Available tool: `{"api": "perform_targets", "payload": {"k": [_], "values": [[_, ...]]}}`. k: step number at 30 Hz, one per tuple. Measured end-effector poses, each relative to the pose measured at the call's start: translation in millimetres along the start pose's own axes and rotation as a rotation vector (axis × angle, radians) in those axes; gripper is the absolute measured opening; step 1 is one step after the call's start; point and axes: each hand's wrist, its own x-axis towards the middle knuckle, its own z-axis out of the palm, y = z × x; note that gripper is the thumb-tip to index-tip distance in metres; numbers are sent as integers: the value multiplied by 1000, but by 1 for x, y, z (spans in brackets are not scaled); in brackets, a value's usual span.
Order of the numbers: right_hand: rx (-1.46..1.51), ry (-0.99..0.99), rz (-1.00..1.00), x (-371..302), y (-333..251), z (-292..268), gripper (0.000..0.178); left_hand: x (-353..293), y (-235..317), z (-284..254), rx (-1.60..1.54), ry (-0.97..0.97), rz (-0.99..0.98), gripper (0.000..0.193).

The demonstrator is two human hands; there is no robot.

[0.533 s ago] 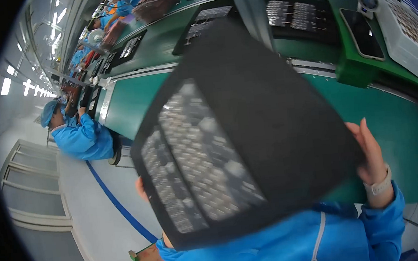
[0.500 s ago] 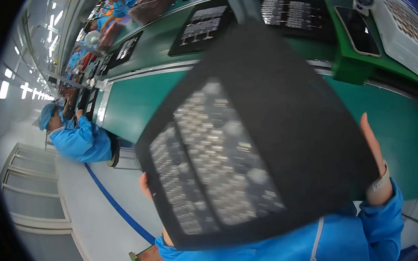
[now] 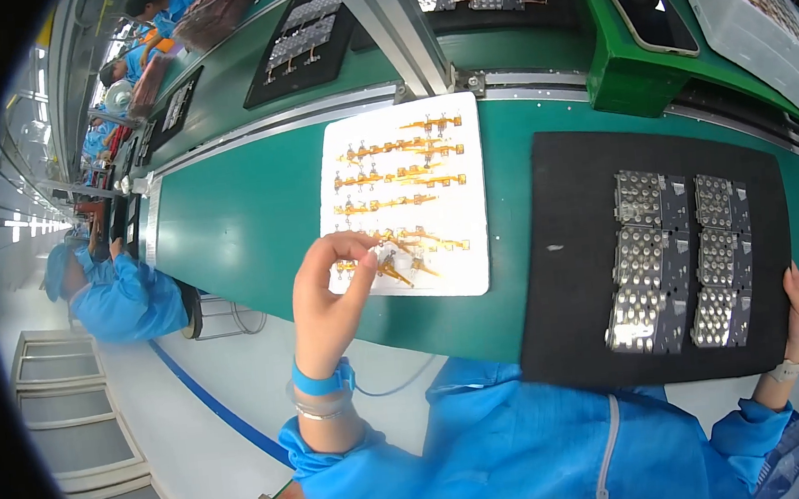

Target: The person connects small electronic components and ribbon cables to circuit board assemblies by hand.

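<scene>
My left hand (image 3: 332, 298) is over the near edge of a white tray (image 3: 413, 291), thumb and forefinger pinched together. Amber flex cables (image 3: 403, 175) with small dark ends lie in rows on that tray. A loose bunch of them and a small whitish piece (image 3: 405, 261) sit beside my fingertips; what the pinch holds is too small to make out. To the right, a black flat board (image 3: 577, 319) overhangs the bench's near edge. Two columns of dark circuit boards with shiny round spots (image 3: 642, 257) rest on it. My right hand (image 3: 794, 310) grips the board's right edge.
Behind the green bench (image 3: 235, 216), a metal post (image 3: 390, 32) rises by a rail. Beyond are more black boards (image 3: 301, 44) with circuit boards. A green stand (image 3: 636, 72) carries a phone (image 3: 641, 2) and a white bin (image 3: 750, 19). A co-worker (image 3: 123, 293) sits at far left.
The black board, tilted up in both hands before, now lies lower and flatter at the right. My left hand has let go and moved to the white tray, which is now in view.
</scene>
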Motion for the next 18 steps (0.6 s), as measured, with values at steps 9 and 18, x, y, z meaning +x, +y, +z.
{"api": "perform_targets", "payload": {"k": [9, 18], "values": [[-273, 152, -65, 21, 20, -20, 43, 11, -29, -4, 309, -310, 165, 25], [-273, 218, -13, 22, 9, -10, 42, 24, -35, -13, 327, -447, 115, 28]]}}
